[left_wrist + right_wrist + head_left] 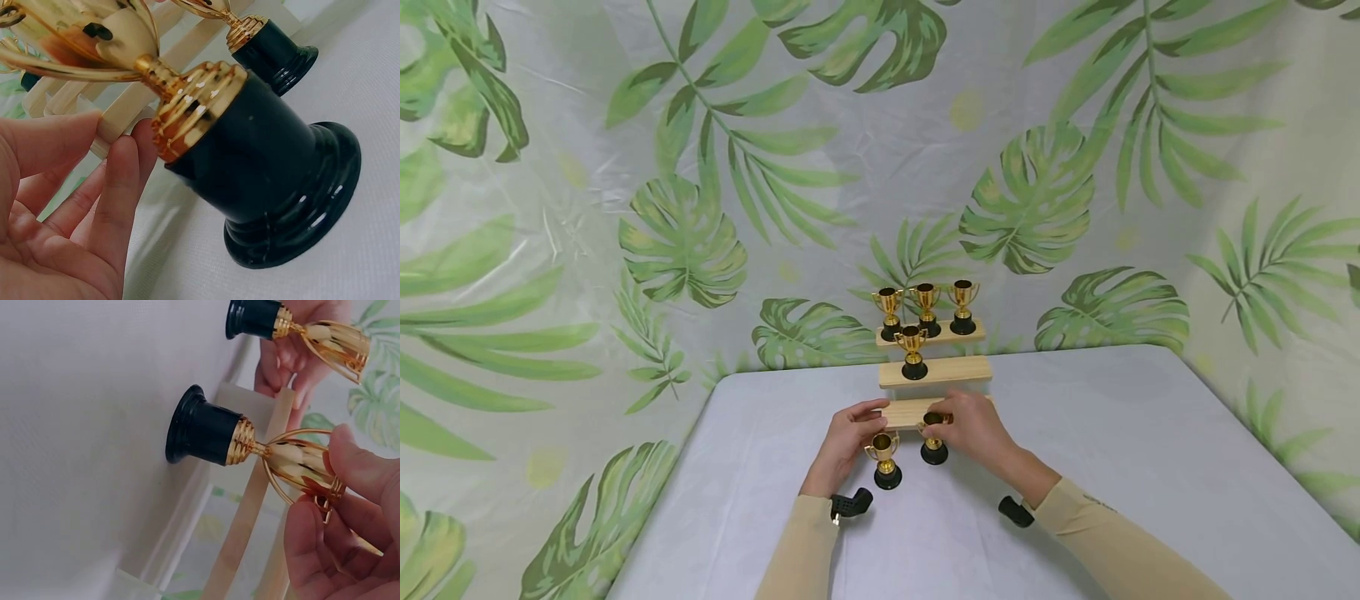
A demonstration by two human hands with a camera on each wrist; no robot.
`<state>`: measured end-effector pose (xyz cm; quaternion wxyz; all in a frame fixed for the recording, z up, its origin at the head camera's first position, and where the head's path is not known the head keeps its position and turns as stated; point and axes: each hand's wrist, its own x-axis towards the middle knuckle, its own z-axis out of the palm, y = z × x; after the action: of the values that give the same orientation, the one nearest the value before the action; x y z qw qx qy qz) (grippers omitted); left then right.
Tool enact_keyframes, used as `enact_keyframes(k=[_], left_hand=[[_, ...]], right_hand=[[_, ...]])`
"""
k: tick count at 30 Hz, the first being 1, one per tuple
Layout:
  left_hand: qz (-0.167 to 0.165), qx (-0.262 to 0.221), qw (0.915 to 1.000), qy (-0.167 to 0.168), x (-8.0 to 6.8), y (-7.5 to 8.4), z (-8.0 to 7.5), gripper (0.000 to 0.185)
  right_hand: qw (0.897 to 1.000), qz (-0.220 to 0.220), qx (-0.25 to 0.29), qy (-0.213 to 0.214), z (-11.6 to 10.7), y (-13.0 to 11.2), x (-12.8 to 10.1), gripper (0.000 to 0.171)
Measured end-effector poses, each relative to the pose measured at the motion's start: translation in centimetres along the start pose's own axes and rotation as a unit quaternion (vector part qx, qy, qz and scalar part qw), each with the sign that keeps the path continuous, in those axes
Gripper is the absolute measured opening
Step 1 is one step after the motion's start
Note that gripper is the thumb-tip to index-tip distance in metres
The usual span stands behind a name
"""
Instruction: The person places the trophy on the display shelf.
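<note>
Two hands work at the foot of a stepped stand (934, 373) on a white table (1150, 467). The right hand (973, 429) pinches the cup of one trophy (933, 437) between thumb and fingertips (359, 465); the right wrist view shows its black base (200, 431) resting on the table just in front of the bottom step (902, 411). The left hand (847, 437) lies beside a second trophy (885, 461), which also stands on the table. In the left wrist view its fingers (119, 187) are relaxed and nearly straight, close to the gold collar of that trophy's base (275, 181), holding nothing.

Judged from this, the step in hand is lifting the pinched trophy onto the bottom step. Done well, it calls for a grip low on the cup, a lift straight up until the base clears the step's front edge, and a landing flat and well back from that edge. The pieces look light and top-heavy, so a tilted landing could tip one.

Four trophies already stand higher up: three (927, 308) on the top step and one (913, 352) on the middle step.

Hard to read: both hands cover most of the bottom step in the head view, so its free space cannot be told. Whether the left thumb touches the near trophy is not visible. Both wrist views crop the cups.
</note>
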<state>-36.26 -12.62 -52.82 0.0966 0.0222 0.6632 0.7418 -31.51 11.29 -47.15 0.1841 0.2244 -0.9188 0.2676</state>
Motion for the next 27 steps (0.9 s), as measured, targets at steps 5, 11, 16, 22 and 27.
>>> enact_keyframes(k=[5,11,16,22,27], left_hand=[[0.001,0.001,1.0,0.0,-0.06,0.07,-0.02,0.034],[-0.003,0.004,1.0,0.004,-0.11,0.12,-0.07,0.035],[-0.007,0.006,0.9999,0.004,-0.17,0.19,-0.12,0.038],[-0.004,0.011,0.9999,0.0,-0.26,0.34,-0.08,0.041],[-0.002,0.01,0.9999,0.001,-0.26,0.32,0.0,0.038]], right_hand=[[1.0,0.005,0.008,-0.001,-0.05,-0.15,-0.22,0.023],[1.0,0.009,0.01,-0.005,-0.1,-0.35,-0.45,0.026],[1.0,0.004,-0.005,-0.003,-0.18,-0.61,-0.65,0.026],[1.0,0.002,-0.007,0.009,-0.11,-0.63,-0.85,0.025],[1.0,-0.001,-0.002,0.019,-0.1,-0.44,-1.01,0.025]])
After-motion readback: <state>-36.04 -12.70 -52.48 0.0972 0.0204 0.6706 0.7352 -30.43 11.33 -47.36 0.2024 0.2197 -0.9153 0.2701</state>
